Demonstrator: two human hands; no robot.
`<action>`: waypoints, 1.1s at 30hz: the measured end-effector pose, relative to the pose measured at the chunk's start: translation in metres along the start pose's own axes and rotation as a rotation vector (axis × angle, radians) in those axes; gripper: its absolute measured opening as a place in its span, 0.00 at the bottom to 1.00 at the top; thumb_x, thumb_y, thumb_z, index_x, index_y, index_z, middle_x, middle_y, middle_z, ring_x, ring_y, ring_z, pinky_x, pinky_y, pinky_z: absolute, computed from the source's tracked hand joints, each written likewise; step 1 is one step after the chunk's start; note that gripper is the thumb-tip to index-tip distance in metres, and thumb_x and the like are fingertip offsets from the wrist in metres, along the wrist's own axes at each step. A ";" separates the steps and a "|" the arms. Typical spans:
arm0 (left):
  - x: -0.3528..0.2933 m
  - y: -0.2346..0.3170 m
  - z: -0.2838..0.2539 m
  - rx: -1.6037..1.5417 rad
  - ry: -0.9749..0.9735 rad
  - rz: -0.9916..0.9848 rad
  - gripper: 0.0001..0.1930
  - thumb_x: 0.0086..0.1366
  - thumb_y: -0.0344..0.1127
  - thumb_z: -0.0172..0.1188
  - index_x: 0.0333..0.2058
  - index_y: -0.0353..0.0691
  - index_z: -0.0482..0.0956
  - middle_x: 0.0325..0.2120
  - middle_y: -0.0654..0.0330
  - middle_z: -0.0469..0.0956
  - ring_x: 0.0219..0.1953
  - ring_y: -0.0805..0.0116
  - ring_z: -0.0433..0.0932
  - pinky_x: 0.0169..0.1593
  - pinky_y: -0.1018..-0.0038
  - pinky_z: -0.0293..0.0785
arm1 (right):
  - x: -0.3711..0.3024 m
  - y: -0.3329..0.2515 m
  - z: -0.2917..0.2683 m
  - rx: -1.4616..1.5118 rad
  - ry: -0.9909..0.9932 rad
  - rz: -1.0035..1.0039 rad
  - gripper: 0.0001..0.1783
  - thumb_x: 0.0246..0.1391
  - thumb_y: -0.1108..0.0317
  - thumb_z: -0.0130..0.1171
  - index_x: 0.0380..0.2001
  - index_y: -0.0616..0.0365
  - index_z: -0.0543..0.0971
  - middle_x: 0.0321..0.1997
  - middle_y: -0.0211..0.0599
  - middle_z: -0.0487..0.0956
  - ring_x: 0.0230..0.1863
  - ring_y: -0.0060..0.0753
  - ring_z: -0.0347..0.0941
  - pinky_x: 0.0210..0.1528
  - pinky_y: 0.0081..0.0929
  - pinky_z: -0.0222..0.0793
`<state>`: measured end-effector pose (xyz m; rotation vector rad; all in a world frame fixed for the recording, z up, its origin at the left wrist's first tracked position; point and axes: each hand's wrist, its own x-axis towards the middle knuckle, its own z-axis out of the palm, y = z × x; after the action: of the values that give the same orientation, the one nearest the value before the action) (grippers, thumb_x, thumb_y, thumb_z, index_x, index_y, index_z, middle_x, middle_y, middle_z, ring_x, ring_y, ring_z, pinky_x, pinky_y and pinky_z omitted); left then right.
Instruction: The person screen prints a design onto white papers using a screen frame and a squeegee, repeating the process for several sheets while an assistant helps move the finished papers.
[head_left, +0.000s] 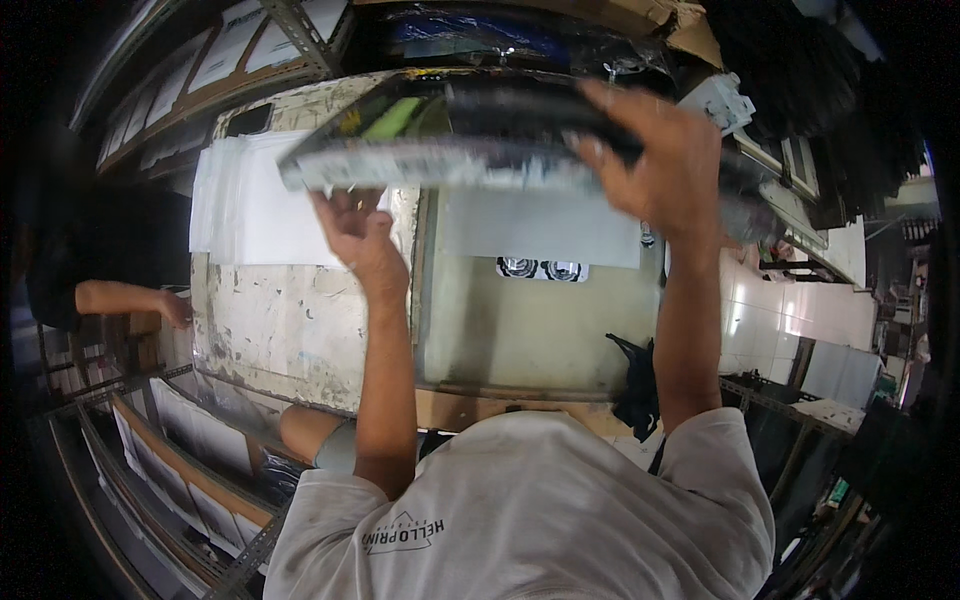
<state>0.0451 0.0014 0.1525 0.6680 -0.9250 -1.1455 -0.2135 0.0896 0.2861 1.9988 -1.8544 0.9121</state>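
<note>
A screen printing frame [430, 165] is tilted up above the table, its near edge smeared with pale paint and blurred by motion. My left hand [362, 235] is under its near left corner, palm up, fingers curled against the edge. At the right part of the frame my right hand [665, 150] grips with thumb and fingers apart around it; the fingertips are blurred. Below lies a white sheet [540, 225] on a pale printing surface [530, 330]. A small label with two round black designs [542, 269] shows at the sheet's near edge.
White sheets [235, 190] are stacked on the paint-stained table's left half. A dark cloth [635, 385] hangs at the front right. Racks with panels [190, 450] stand left. Another person's hand [175, 308] is at the table's left edge. Plastic-wrapped goods [500, 40] lie behind.
</note>
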 end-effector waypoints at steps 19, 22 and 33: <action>-0.096 -0.049 -0.164 1.125 -0.184 0.082 0.51 0.30 0.40 0.86 0.58 0.36 0.74 0.68 0.45 0.58 0.68 0.44 0.58 0.69 0.51 0.59 | -0.157 0.002 0.149 0.014 -0.544 0.291 0.44 0.37 0.69 0.74 0.63 0.45 0.74 0.49 0.40 0.73 0.55 0.42 0.67 0.60 0.47 0.52; -0.097 -0.047 -0.170 1.111 -0.178 0.062 0.53 0.31 0.49 0.85 0.59 0.36 0.73 0.69 0.45 0.55 0.68 0.43 0.57 0.69 0.49 0.59 | -0.121 0.043 0.177 0.005 -0.404 0.233 0.45 0.36 0.70 0.74 0.63 0.45 0.74 0.51 0.41 0.73 0.56 0.43 0.66 0.61 0.47 0.52; -0.097 -0.046 -0.167 1.019 -0.159 -0.038 0.56 0.31 0.55 0.84 0.61 0.37 0.72 0.68 0.45 0.55 0.68 0.44 0.58 0.69 0.51 0.60 | 0.004 0.171 0.247 -0.051 -0.369 0.191 0.41 0.44 0.68 0.72 0.66 0.40 0.74 0.64 0.50 0.75 0.63 0.50 0.69 0.63 0.47 0.54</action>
<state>0.1573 0.0789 0.0082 1.4195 -1.6497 -0.7028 -0.3130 -0.0833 0.0616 2.0971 -2.2702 0.5580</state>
